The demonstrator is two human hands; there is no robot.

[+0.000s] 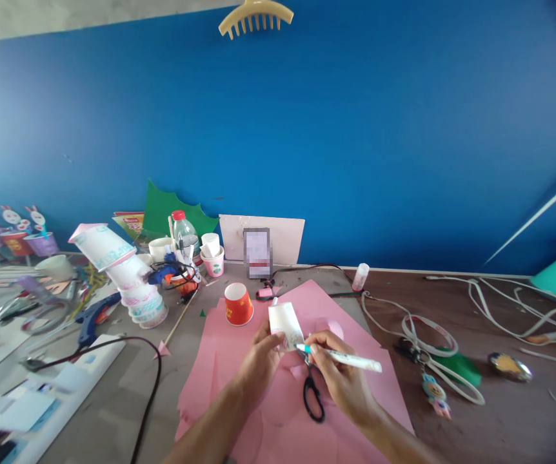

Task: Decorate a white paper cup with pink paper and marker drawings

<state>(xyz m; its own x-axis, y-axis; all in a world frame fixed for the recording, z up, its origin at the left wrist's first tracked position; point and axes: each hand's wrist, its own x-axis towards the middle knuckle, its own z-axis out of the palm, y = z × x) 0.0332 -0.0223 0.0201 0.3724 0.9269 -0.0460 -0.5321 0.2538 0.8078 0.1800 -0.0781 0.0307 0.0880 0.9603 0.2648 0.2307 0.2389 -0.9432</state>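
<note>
In my left hand (264, 353) is a white paper cup (285, 322), tilted, with pink and bluish marks along its lower part. A marker (353, 359) with a white barrel and turquoise tip end is pinched in my right hand (338, 370); its tip is at the cup's lower right side. Black-handled scissors (313, 399) lie beneath my hands on pink paper sheets (278, 432). A red paper cup (238, 304) stands on the pink paper, just beyond my left hand. My fingers partly hide the white cup's lower edge.
A leaning stack of decorated white cups (135, 287), a blue glue gun (95, 317) and a bottle (184, 232) stand or lie left. A blurred upright phone-like object (257, 253) is at the back. White cables (433, 335) and a keychain (435, 394) lie right.
</note>
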